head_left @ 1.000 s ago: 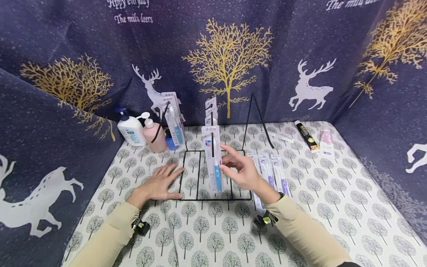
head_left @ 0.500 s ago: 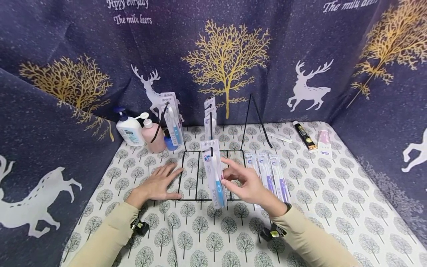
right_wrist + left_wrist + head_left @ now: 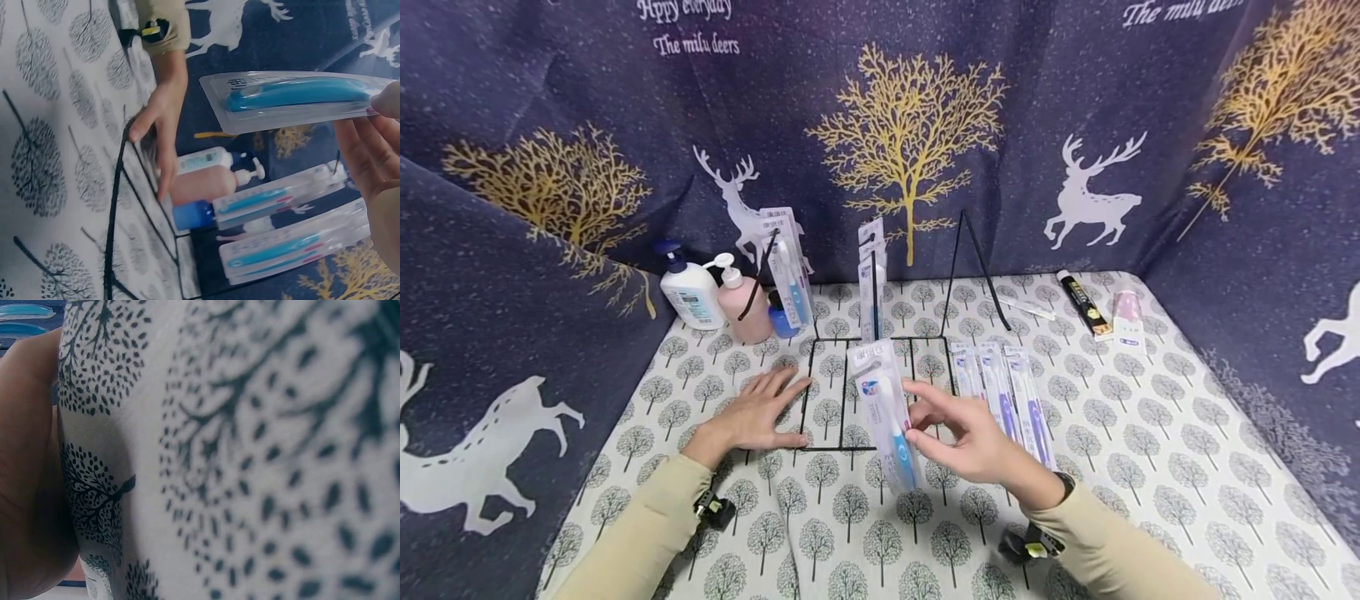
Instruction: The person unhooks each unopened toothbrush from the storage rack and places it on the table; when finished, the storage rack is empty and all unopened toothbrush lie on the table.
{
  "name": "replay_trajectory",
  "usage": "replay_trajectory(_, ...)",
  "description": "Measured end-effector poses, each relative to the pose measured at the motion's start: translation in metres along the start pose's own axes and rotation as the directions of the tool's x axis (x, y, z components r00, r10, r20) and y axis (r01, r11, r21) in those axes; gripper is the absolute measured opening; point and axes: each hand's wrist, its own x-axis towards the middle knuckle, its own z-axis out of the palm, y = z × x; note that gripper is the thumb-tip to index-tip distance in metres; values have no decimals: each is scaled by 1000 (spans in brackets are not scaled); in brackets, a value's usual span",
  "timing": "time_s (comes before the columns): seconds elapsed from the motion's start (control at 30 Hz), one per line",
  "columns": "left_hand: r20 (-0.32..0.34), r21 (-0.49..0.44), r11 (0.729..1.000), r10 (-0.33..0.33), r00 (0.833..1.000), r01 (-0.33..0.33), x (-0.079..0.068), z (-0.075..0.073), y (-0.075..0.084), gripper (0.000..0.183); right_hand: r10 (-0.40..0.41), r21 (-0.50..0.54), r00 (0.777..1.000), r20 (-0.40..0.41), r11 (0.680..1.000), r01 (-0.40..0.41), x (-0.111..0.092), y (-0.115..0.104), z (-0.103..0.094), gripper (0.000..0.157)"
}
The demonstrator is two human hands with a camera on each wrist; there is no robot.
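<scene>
My right hand (image 3: 966, 433) pinches the edge of a packaged toothbrush (image 3: 887, 421) between thumb and fingers. Its blue handle shows through the clear pack, which tilts above the front of a black wire display rack (image 3: 841, 448). In the right wrist view the pack (image 3: 294, 97) lies nearly level across the picture. My left hand (image 3: 763, 412) rests spread on the cloth, fingertips and thumb at the rack's left base bar. More blue toothbrush packs (image 3: 792, 279) hang on the left hook, and others (image 3: 868, 287) on the middle hook. The left wrist view shows mostly cloth.
Several purple toothbrush packs (image 3: 1000, 392) lie right of the rack. A white pump bottle (image 3: 691, 292), a pink one (image 3: 747, 308) and a small blue bottle (image 3: 782, 315) stand at left. A black tube (image 3: 1084, 304) and a pink tube (image 3: 1127, 317) lie at right.
The right hand has drawn the toothbrush pack off the end of the middle hook, towards me and downward, and the pack has tilted. The left hand has stayed put.
</scene>
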Motion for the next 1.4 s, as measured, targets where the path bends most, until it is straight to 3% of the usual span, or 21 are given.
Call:
replay_trajectory(0.27, 6, -3, 1000, -4, 1000, 4, -1, -1, 1, 99, -87, 107, 995, -53, 990, 92, -5, -16, -25, 61)
replay_trajectory(0.5, 0, 2, 1000, -5, 1000, 5, -1, 0, 0, 99, -132, 146, 965, -228, 975, 168, -2, -36, -66, 57)
replay_trajectory(0.6, -7, 4, 1000, -2, 1000, 2, -1, 1, 1, 99, -74, 122, 941, -330, 985, 120, -12, -36, -85, 56)
replay_trajectory(0.73, -8, 2, 1000, 7, 1000, -7, -1, 0, 1, 99, 94, 119, 890, -446, 992, -45, -37, -34, -111, 57)
replay_trajectory(0.93, 12, 4, 1000, -1, 1000, 1, -1, 0, 2, 99, 292, 147, 805, -516, 956, -252, -72, -23, -142, 55)
replay_trajectory(1.03, 5, 2, 1000, -2, 1000, 2, -1, 0, 1, 99, 401, 99, 741, -539, 903, -418, -87, -17, -151, 54)
replay_trajectory(1.2, -6, -6, 1000, 1, 1000, -1, -1, -1, 2, 99, 602, 40, 594, -534, 720, -693, -115, -5, -163, 52)
replay_trajectory(1.4, -2, -7, 1000, 7, 1000, -7, 0, -3, 2, 98, 768, 46, 432, -473, 511, -859, -151, 14, -176, 53)
